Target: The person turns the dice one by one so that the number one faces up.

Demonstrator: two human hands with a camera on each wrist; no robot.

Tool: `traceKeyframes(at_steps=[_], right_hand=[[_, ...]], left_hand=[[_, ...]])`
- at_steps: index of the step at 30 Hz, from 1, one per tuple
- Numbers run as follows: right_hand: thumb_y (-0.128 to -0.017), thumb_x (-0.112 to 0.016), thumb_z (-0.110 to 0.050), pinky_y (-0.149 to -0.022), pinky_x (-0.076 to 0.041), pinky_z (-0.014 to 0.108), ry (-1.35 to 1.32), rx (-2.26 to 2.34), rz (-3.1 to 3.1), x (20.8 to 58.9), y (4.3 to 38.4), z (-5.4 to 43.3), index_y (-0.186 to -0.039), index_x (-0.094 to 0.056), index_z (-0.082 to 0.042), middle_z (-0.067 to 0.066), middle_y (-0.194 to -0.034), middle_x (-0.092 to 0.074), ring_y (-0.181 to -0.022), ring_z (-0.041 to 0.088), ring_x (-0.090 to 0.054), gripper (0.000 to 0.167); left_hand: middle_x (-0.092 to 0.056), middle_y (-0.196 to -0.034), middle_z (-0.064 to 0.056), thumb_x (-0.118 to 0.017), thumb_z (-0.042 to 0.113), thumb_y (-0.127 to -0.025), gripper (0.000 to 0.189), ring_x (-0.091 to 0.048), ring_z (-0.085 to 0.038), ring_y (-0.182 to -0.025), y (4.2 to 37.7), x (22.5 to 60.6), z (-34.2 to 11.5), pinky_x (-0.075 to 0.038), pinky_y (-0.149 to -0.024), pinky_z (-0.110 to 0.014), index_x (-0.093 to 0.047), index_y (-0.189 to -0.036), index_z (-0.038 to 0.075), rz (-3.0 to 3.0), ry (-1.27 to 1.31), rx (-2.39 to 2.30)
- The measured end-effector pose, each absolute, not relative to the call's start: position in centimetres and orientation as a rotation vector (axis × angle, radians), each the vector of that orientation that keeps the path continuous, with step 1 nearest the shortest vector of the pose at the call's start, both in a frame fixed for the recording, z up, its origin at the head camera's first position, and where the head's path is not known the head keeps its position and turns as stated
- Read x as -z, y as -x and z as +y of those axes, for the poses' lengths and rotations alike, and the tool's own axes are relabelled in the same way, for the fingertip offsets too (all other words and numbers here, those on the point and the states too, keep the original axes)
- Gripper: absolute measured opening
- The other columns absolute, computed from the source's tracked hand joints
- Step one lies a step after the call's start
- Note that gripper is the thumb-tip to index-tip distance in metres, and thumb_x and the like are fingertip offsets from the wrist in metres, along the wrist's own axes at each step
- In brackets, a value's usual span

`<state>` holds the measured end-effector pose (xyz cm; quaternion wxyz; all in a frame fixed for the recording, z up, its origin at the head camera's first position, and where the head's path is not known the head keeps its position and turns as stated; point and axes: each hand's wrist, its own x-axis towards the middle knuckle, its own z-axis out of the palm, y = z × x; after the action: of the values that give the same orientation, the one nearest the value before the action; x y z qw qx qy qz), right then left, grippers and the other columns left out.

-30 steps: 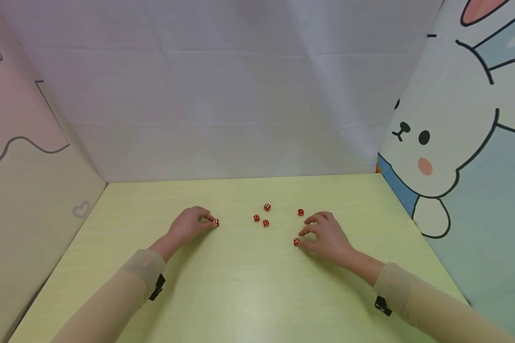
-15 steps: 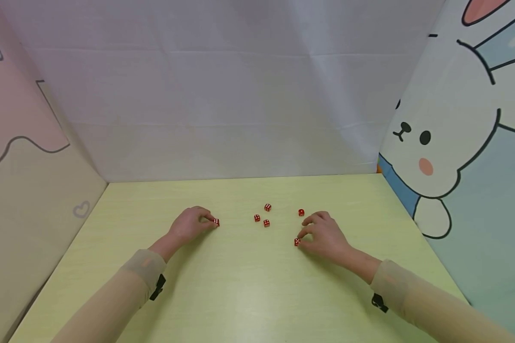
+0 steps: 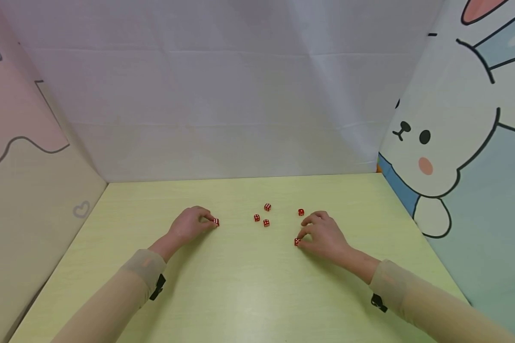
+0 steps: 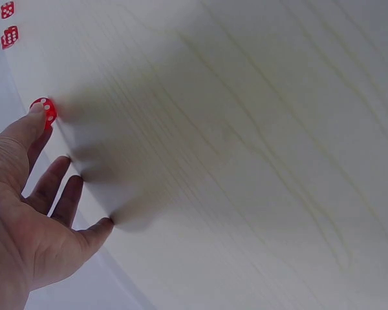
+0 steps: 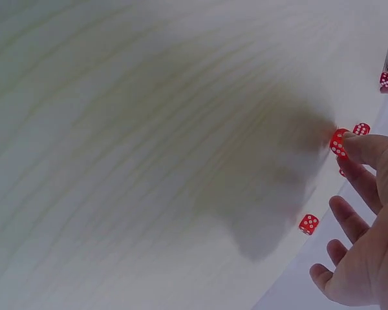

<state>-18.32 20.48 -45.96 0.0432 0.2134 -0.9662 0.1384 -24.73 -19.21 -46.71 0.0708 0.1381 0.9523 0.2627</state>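
In the head view my left hand [image 3: 190,225] pinches a red die with white dots [image 3: 216,222] between thumb and index finger, left of the middle of the table. The left wrist view shows the thumb over part of this die [image 4: 50,115], the other fingers spread apart. At the right, my right hand [image 3: 324,237] grips a second red die [image 3: 297,242] by thumb and index fingertip, close over the table. Its dotted face [image 5: 337,144] shows in the right wrist view. Just beyond the right fingers lies a loose red die [image 3: 301,212].
Between the hands, three more red dice lie grouped on the pale wooden table [image 3: 240,286]: a rear die [image 3: 267,207], a left die [image 3: 256,217] and a front die [image 3: 266,223]. A white cloth wall [image 3: 240,119] borders the back; printed panels flank both sides.
The right index fingertip has come down onto the die beside the thumb, and the right forearm has shifted slightly left. The left hand and the loose dice stay where they were.
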Motion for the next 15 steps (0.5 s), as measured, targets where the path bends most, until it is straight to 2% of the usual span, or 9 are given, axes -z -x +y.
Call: traceKeyframes(at_steps=[6,15], right_hand=[[-0.083,-0.086,-0.027,-0.102,-0.043,0.056,-0.606,-0.558,-2.961,46.23,18.44,20.66,-0.088,-0.082,-0.022,0.003,-0.113,-0.069,-0.12,0.035,-0.051,0.008],[-0.088,-0.083,-0.03,-0.109,-0.034,0.055,-0.367,-1.065,-2.954,46.81,18.82,21.4,-0.097,-0.083,-0.021,0.003,-0.116,-0.071,-0.122,0.035,-0.05,0.013]], left_hand=[[-0.067,-0.129,-0.016,-0.075,0.026,-0.095,0.014,-0.056,-0.039,-0.126,24.79,46.7,-19.21,-0.044,-0.107,-0.056,-0.079,-0.101,0.013,2.856,-0.408,-0.798],[-0.068,-0.127,-0.015,-0.076,0.028,-0.094,0.016,-0.058,-0.038,-0.124,24.81,46.71,-19.11,-0.045,-0.106,-0.054,-0.079,-0.1,0.014,2.859,-0.413,-0.793]])
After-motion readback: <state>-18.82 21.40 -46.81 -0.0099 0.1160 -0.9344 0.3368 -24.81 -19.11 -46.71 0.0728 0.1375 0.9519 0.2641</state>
